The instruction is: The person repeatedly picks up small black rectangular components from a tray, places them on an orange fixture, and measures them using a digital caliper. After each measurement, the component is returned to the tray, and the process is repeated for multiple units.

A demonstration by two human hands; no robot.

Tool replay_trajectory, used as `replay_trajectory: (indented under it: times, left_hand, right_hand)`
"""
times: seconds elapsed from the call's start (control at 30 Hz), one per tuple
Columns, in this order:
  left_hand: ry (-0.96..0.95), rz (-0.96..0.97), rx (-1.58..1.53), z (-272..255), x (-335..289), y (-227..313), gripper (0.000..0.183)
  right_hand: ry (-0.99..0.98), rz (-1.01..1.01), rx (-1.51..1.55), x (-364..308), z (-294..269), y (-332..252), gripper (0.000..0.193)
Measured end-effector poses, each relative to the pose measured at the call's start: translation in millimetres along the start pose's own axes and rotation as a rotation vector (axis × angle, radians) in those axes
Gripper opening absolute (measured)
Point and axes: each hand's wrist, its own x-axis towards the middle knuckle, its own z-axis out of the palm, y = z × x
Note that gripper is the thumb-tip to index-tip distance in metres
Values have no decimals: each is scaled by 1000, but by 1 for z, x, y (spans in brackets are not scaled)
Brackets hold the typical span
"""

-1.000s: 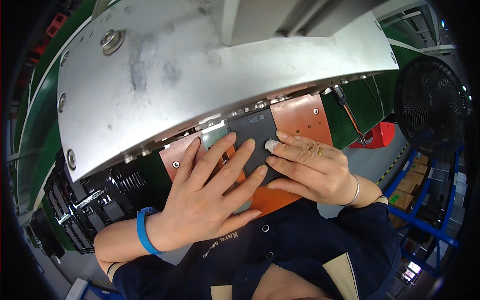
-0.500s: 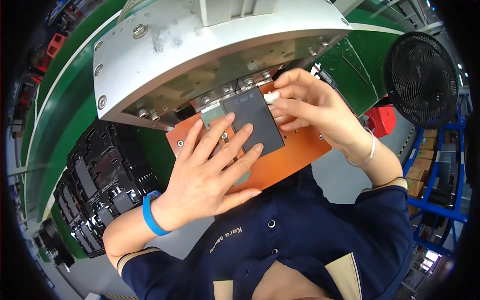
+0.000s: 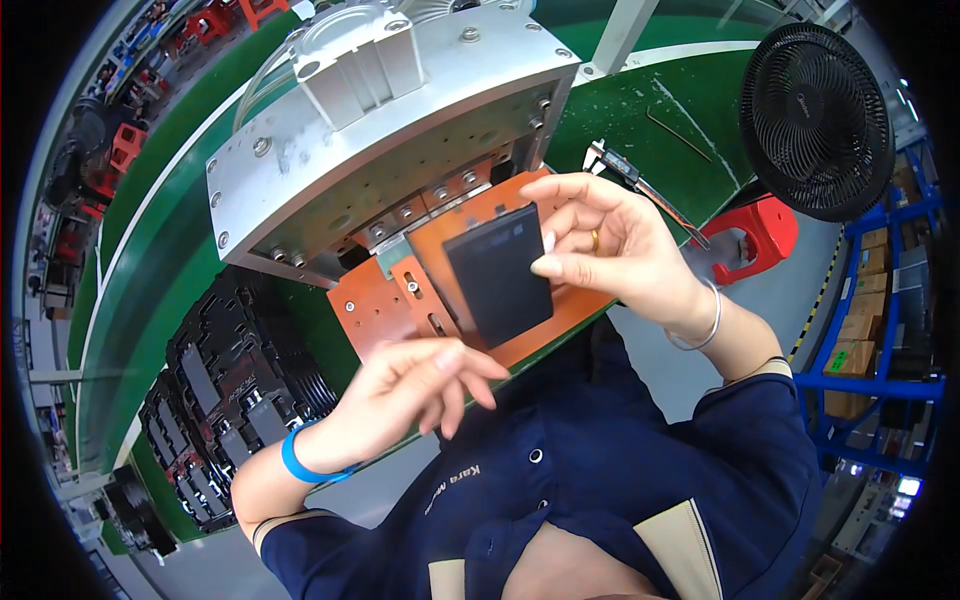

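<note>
A flat, black rectangular block (image 3: 500, 278), which looks like a battery, is tilted above the orange fixture plate (image 3: 375, 308). My right hand (image 3: 615, 245) grips its right edge between thumb and fingers. A small white bit shows at those fingertips; I cannot make out what it is. My left hand (image 3: 410, 390) is off the block, near the plate's front edge, its fingers loosely bent and apart with nothing in them. Behind the plate stands the metal press (image 3: 390, 140), its underside overhanging the plate's back part.
Stacked black trays (image 3: 225, 385) holding dark blocks stand at the left. A caliper (image 3: 625, 170) and a hex key (image 3: 678, 135) lie on the green table at the back right. Beyond are a black fan (image 3: 815, 120) and a red stool (image 3: 765, 240).
My left hand has left the block and drawn back toward me. The block has come away from the press and tilted, now in my right hand. The view has shifted.
</note>
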Motion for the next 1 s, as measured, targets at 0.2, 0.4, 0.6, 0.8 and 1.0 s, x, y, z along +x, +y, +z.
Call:
replay_trajectory:
  times: [0.2,0.4,0.6,0.8,1.0]
  left_hand:
    - [-77,-54,-513,13,4,-12,91]
    - [246,3,-367,15,4,-14,32]
    - [541,205,-106,10,20,-9,26]
    - [572,277,-163,5,21,-18,22]
    - [587,289,-269,1,23,-18,26]
  right_hand:
    - [-167,-986,-741,-6,21,0,30]
    - [31,-975,-947,-3,-4,20,36]
    - [606,-297,-1531,-8,-158,71,50]
    - [616,59,-1418,-4,-198,90,22]
    - [828,-77,-1268,-17,-183,83,38]
